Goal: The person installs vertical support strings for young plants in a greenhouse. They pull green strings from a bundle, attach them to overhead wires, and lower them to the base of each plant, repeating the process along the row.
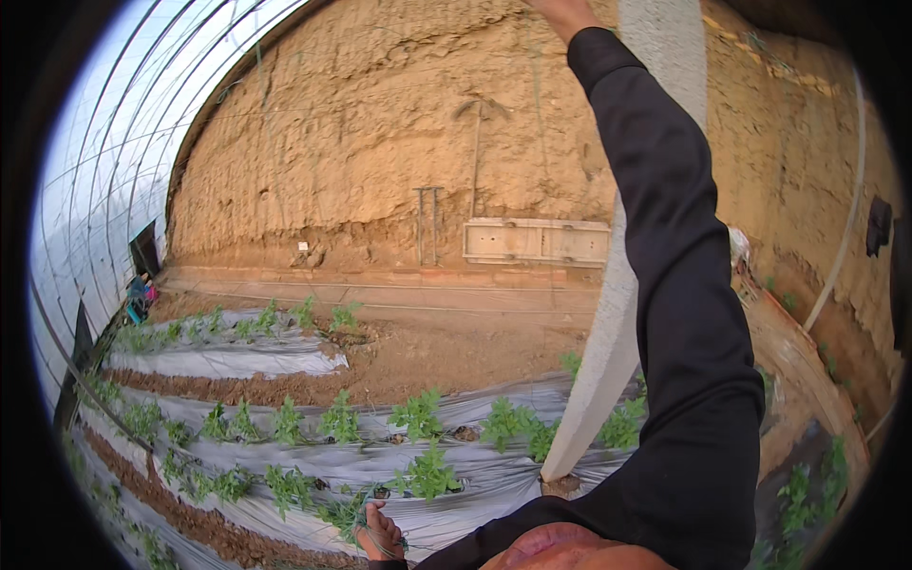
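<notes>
My left hand [380,533] is low in the view, its fingers curled around thin green twine [404,543]. Loose strands hang about the fist, close to the leaves of a young plant. My right arm reaches high past a pale concrete post [595,399]. Of my right hand [566,13] only the wrist and lower part show at the top edge; the fingers are cut off, so whether they hold anything is hidden. A leafy green plant [429,474] grows through the silvery plastic mulch film [491,516] between my left hand and the post's foot.
Rows of plants [340,420] run leftward. Against the earthen wall [342,142] stand a pickaxe [475,157], a two-legged metal frame [427,226] and a long panel [538,241]. Curved greenhouse ribs [128,107] rise at left. Another pole [841,263] leans at right.
</notes>
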Demonstrator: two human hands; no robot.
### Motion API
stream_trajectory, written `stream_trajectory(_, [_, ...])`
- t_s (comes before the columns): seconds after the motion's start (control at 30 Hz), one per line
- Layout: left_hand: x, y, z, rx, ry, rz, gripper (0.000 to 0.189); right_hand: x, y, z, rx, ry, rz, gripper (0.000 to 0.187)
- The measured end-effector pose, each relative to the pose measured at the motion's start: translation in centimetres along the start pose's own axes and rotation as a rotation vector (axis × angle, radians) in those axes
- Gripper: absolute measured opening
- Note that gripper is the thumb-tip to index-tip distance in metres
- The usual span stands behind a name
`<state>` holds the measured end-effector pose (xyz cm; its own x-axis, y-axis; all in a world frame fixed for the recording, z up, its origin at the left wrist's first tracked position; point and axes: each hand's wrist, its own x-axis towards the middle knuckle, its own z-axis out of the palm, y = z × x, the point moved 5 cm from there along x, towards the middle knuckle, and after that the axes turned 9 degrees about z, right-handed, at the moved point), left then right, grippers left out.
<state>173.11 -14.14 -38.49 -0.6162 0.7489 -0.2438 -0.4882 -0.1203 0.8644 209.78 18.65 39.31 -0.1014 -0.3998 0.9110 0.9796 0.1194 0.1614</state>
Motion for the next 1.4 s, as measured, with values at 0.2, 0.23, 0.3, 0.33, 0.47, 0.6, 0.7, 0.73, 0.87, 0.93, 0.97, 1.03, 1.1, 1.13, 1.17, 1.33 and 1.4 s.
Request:
stream_trajectory(0.2, [-2.3, 1.5, 5.9, 0.266, -0.589, -0.241, 0.024, -21.7, -11.0, -17.2, 0.801, -0.188, 0.038, 0.029])
stream_trajectory(0.23, [-2.5, 1.6, 7.1, 0.243, -0.659, -0.250, 0.024, -26.4, -12.8, -20.5, 0.821, -0.387, 0.069, 0.030])
stream_trajectory(0.3, [-2.8, 1.0, 8.9, 0.240, -0.697, -0.312, 0.019, -35.9, -14.2, -28.2, 0.882, -0.564, 0.257, 0.032])
stream_trajectory(0.33, [-2.9, 0.5, 9.6, 0.248, -0.710, -0.361, 0.019, -40.5, -14.4, -31.6, 0.884, -0.758, 0.385, 0.032])
stream_trajectory(0.47, [-3.6, -1.7, 11.5, 0.386, -0.793, -0.414, 0.024, -56.2, -12.1, -45.7, 0.574, -1.106, 1.227, 0.033])
stream_trajectory(0.6, [-5.5, -5.3, 14.1, 0.422, -0.857, -0.541, 0.027, -65.6, -6.7, -58.2, 0.164, -1.225, 1.691, 0.033])
stream_trajectory(0.7, [-8.0, -8.2, 16.7, 0.451, -0.930, -0.556, 0.030, -68.9, 0.9, -63.1, 0.080, -1.187, 1.697, 0.037])
stream_trajectory(0.73, [-9.1, -9.4, 17.9, 0.452, -0.914, -0.561, 0.030, -69.7, 4.1, -63.8, 0.102, -1.160, 1.691, 0.038])
stream_trajectory(0.87, [-14.9, -14.4, 23.5, 0.315, -0.882, -0.634, 0.035, -72.0, 16.8, -65.2, 0.046, -1.106, 1.682, 0.038])
stream_trajectory(0.93, [-18.7, -16.9, 28.0, 0.213, -0.898, -0.634, 0.034, -73.0, 24.3, -63.8, 0.078, -1.066, 1.784, 0.040])
stream_trajectory(0.97, [-20.8, -18.1, 30.0, 0.183, -0.901, -0.626, 0.035, -72.7, 28.2, -62.0, 0.134, -1.072, 1.659, 0.041])
stream_trajectory(1.03, [-24.9, -20.4, 34.5, 0.111, -0.923, -0.619, 0.035, -71.8, 36.5, -58.2, 0.158, -1.129, 1.503, 0.043])
stream_trajectory(1.1, [-29.1, -22.1, 38.3, -0.001, -0.882, -0.656, 0.035, -69.8, 44.3, -52.5, 0.272, -1.074, 1.387, 0.050])
stream_trajectory(1.13, [-31.2, -22.4, 39.3, 0.015, -0.867, -0.655, 0.037, -68.4, 47.6, -49.4, 0.279, -1.023, 1.296, 0.052])
stream_trajectory(1.17, [-33.0, -22.9, 40.7, -0.008, -0.847, -0.656, 0.039, -66.7, 50.5, -46.3, 0.237, -1.005, 1.140, 0.053])
stream_trajectory(1.33, [-40.4, -23.2, 46.5, -0.260, -0.911, -0.732, 0.039, -61.8, 55.5, -30.5, 0.422, -0.828, 0.736, 0.067])
stream_trajectory(1.4, [-42.6, -23.9, 48.4, -0.345, -1.012, -0.786, 0.039, -63.9, 54.6, -28.2, 0.567, -0.922, 0.722, 0.068])
